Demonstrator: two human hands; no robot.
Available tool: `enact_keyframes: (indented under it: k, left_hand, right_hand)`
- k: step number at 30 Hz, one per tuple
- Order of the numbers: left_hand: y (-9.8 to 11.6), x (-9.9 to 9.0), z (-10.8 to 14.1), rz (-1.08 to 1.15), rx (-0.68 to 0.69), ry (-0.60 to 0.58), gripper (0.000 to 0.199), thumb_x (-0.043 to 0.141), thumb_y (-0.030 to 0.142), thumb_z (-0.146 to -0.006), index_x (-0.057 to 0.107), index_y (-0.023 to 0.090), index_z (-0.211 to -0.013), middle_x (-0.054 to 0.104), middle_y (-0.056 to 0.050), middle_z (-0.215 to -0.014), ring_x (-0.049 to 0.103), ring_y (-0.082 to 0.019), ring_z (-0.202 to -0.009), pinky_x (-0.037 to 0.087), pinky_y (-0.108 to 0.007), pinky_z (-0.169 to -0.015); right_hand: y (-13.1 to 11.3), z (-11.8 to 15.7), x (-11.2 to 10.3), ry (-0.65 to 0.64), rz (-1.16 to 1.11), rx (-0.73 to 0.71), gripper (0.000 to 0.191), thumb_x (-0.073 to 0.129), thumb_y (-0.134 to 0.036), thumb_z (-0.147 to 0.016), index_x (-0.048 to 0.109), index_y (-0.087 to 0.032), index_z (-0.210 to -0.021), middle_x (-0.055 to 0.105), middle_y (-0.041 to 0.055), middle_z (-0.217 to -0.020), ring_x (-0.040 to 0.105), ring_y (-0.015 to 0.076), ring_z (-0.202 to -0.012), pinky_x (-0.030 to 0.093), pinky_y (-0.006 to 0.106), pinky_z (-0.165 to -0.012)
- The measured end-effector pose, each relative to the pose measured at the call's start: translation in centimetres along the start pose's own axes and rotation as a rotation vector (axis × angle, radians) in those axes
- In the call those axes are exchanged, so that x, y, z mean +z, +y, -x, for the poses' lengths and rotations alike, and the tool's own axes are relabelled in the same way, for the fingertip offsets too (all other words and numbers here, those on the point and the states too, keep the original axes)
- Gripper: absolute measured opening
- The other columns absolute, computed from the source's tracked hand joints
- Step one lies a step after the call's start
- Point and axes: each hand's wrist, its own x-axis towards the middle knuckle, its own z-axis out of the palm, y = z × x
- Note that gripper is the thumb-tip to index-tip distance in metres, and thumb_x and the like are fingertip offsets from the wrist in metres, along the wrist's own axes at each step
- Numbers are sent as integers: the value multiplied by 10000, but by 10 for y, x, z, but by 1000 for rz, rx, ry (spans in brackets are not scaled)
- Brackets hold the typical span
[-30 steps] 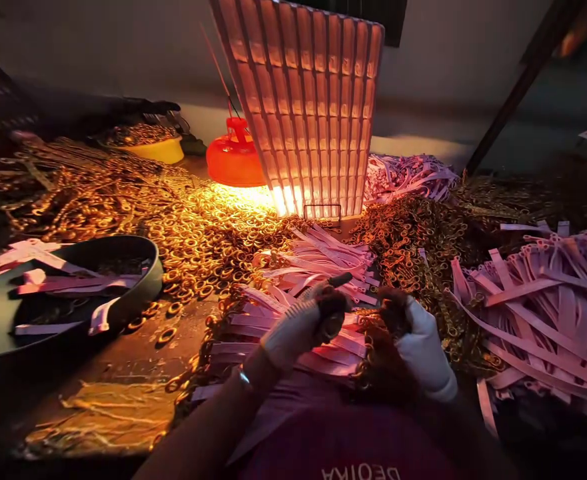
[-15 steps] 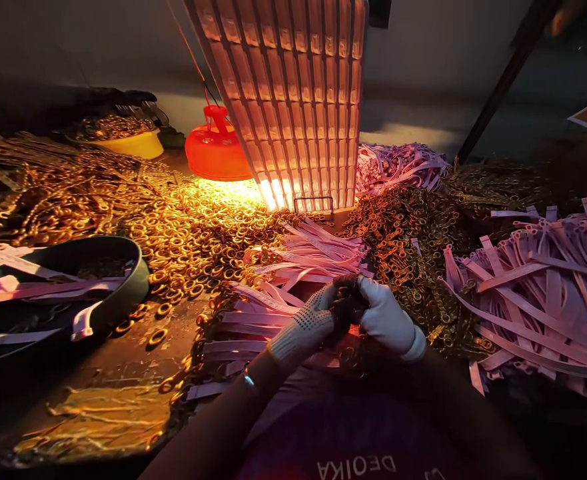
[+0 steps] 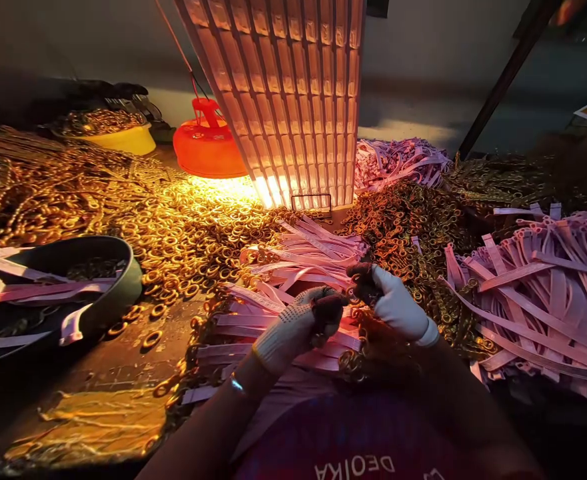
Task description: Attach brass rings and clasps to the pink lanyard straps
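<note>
My left hand [image 3: 298, 323], in a white dotted glove with dark fingertips, is closed over the pink straps [image 3: 253, 323]; what its curled fingers hold is hidden. My right hand [image 3: 393, 300], gloved the same way, pinches a small brass-coloured metal piece [image 3: 352, 293] too small to name surely. A narrow gap separates the two hands. Just below them lies a dark heap of brass-coloured metal fittings [image 3: 356, 360] by my lap. More pink straps [image 3: 318, 243] are bunched just beyond the hands.
Brass-coloured rings [image 3: 183, 247] spread across the table on the left, near a green basin [image 3: 136, 273] of straps. An orange lamp [image 3: 208, 150] hangs beside a leaning ribbed panel [image 3: 293, 100]. Metal hooks [image 3: 413, 227] and a large strap pile [image 3: 548, 293] lie right. A yellow bowl [image 3: 128, 140] stands behind.
My hands, together before, have come apart: the left has moved down and left, the right slightly to the right. The view has shifted a little.
</note>
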Motion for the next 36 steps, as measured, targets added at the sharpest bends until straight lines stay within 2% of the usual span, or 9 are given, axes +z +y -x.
enact_keyframes:
  k: [5, 10, 13, 16, 20, 25, 30, 33, 36]
  left_hand:
    - [0, 5, 5, -109, -5, 38, 330, 749, 451, -807, 546, 197, -752, 509, 32, -495, 368, -74, -367, 259, -175, -341]
    - [1, 8, 12, -28, 35, 80, 322, 722, 417, -831, 503, 205, -727, 506, 38, -550, 369, -68, -391, 225, -172, -349]
    - [1, 10, 15, -55, 41, 97, 321, 694, 425, -853, 502, 206, -717, 502, 34, -530, 356, -72, -383, 218, -180, -344]
    - [-1, 14, 16, -65, 59, 123, 344, 685, 453, -855, 494, 206, -710, 494, 33, -523, 351, -75, -387, 204, -180, -345]
    - [-6, 18, 19, -93, 62, 78, 327, 648, 468, -871, 506, 206, -735, 487, 38, -506, 358, -82, -382, 236, -186, -345]
    - [-12, 19, 26, -154, 18, 97, 260, 679, 407, -829, 549, 191, -766, 519, 33, -539, 412, -80, -412, 297, -175, -366]
    - [-15, 25, 27, 67, -81, 157, 336, 747, 410, -773, 491, 198, -725, 462, 63, -537, 362, -51, -392, 260, -153, -355]
    - [-12, 28, 22, 126, -66, 176, 355, 774, 430, -762, 501, 204, -739, 430, 80, -519, 331, -48, -369, 247, -155, -337]
    - [-9, 30, 15, 143, -56, 170, 364, 782, 432, -757, 503, 200, -734, 434, 76, -532, 349, -49, -387, 268, -153, -356]
  right_hand:
    - [-6, 2, 3, -141, 106, -40, 336, 669, -391, -920, 682, -210, -1203, 719, 46, -1023, 651, 199, -977, 550, 347, -922]
    - [4, 11, -7, 11, 244, -134, 332, 554, -255, -961, 657, -199, -1271, 702, 91, -1167, 636, 230, -1113, 484, 392, -1052]
    - [5, 20, -12, 4, 361, -146, 343, 554, -227, -951, 643, -193, -1280, 698, 104, -1174, 637, 247, -1120, 481, 403, -1047]
    - [-1, 28, -6, -28, 381, -144, 292, 546, -280, -980, 628, -189, -1245, 699, 108, -1148, 652, 240, -1074, 509, 374, -980]
    - [-4, 37, 9, -19, 464, -170, 169, 516, -264, -965, 632, -195, -1066, 708, 89, -1005, 658, 209, -901, 514, 318, -824]
    - [4, 50, 22, 96, 909, -140, 52, 544, -233, -843, 579, -206, -817, 649, 48, -745, 571, 187, -655, 358, 293, -608]
    - [3, 59, 35, 163, 1240, -291, 287, 610, -469, -829, 604, -183, -815, 637, 61, -700, 560, 202, -617, 276, 334, -580]
    - [-2, 58, 36, 125, 1336, -311, 223, 611, -382, -825, 617, -162, -860, 660, 77, -722, 585, 210, -623, 270, 338, -578]
    - [-7, 55, 32, 47, 1387, -238, 145, 618, -284, -791, 617, -156, -859, 666, 87, -691, 599, 218, -604, 257, 335, -556]
